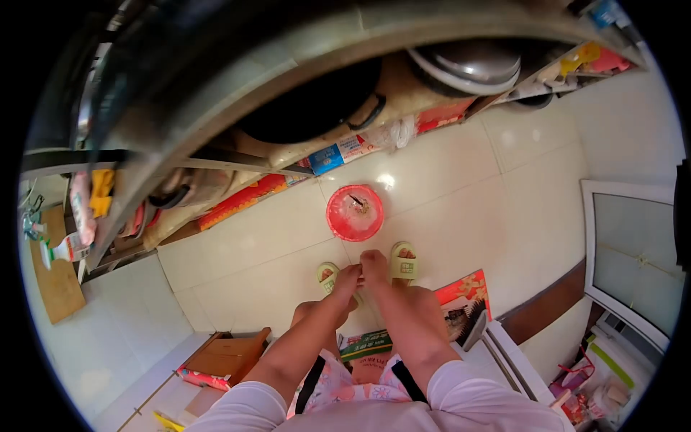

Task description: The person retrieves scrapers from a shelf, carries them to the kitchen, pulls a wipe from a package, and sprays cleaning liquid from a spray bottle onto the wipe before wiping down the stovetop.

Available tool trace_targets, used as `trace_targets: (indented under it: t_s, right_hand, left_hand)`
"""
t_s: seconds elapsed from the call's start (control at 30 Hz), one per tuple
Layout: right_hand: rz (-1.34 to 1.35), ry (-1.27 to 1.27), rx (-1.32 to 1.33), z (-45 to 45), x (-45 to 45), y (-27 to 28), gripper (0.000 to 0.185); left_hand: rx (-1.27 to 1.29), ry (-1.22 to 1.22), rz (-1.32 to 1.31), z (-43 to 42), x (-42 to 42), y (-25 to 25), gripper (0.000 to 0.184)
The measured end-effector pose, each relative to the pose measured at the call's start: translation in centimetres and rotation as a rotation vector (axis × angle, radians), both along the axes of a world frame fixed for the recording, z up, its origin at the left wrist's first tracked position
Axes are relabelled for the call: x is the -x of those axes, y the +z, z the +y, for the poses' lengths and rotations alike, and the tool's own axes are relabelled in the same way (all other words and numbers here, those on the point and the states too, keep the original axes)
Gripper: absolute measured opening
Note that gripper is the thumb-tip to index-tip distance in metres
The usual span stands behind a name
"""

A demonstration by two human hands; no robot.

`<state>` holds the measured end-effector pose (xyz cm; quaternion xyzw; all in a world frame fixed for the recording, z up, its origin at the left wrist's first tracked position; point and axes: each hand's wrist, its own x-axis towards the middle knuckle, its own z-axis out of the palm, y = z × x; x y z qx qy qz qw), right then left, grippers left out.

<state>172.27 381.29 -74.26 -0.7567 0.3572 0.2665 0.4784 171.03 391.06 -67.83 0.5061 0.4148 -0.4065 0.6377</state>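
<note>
My left hand (348, 281) and my right hand (373, 266) are close together in front of my knees, almost touching. Both have curled fingers, and anything between them is too small or hidden to make out. Just beyond them on the tiled floor stands a red bucket (331, 214) with a pale inside and some dark and brownish scraps in it. On either side of my hands are my feet in light green slippers (404, 268).
A shelf unit (317, 155) arches across the far side, holding a dark pan (309, 101) and a metal-lidded pot (468, 65). A red patterned box (245, 200) lies beneath. A brush (471, 325) is at my right, a brown box (229, 358) at my left, and a glass-paned door (633, 252) far right.
</note>
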Motion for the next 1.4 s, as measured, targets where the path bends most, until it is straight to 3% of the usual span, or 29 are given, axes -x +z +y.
trace_targets:
  t_s: [0.07,0.13,0.17,0.27,0.3,0.47,0.57,0.63,0.83,1.0,1.2,1.4]
  right_hand:
    - [-0.234,0.031,-0.048,0.2,-0.7,9.9,0.015]
    - [-0.242,0.117,-0.059,-0.1,-1.8,18.5,0.014]
    - [-0.228,0.19,-0.076,-0.1,-1.5,22.0,0.013]
    - [-0.373,0.146,-0.139,0.7,-0.7,29.1,0.009]
    - [-0.386,0.171,-0.139,0.9,-0.7,31.3,0.009]
    - [-0.456,0.225,-0.158,1.5,0.1,40.3,0.009]
    - [-0.533,0.287,-0.164,4.0,0.7,41.5,0.009]
    - [-0.566,0.373,-0.139,6.0,1.3,42.9,0.008]
    - [-0.583,0.594,-0.142,11.2,0.4,45.3,0.01]
    - [-0.54,0.705,-0.212,15.4,0.4,45.2,0.014]
    - [-0.49,0.843,-0.273,20.0,1.0,45.4,0.011]
    - [-0.491,0.878,-0.361,24.0,-0.2,46.0,0.013]
  left_hand:
    - [-0.09,0.091,-0.053,-0.9,-0.2,6.8,0.033]
    - [-0.144,-0.089,-0.145,-0.4,0.1,12.1,0.03]
    - [-0.14,-0.068,-0.141,-0.6,0.8,14.6,0.03]
    - [-0.23,0.12,-0.479,0.0,1.2,22.0,0.029]
    - [-0.247,0.07,-0.536,0.6,1.6,23.3,0.036]
    - [-0.127,0.074,-0.59,2.3,0.9,35.1,0.046]
    - [-0.066,0.067,-0.61,5.0,1.9,37.1,0.047]
    - [-0.155,0.091,-0.608,6.6,3.3,37.7,0.048]
    - [-0.179,0.306,-0.646,11.2,5.2,39.9,0.049]
    - [-0.267,0.489,-0.755,14.1,6.5,39.5,0.052]
    - [-0.285,0.69,-0.681,17.3,8.0,39.2,0.052]
    - [-0.357,0.734,-0.677,21.1,7.4,39.4,0.051]
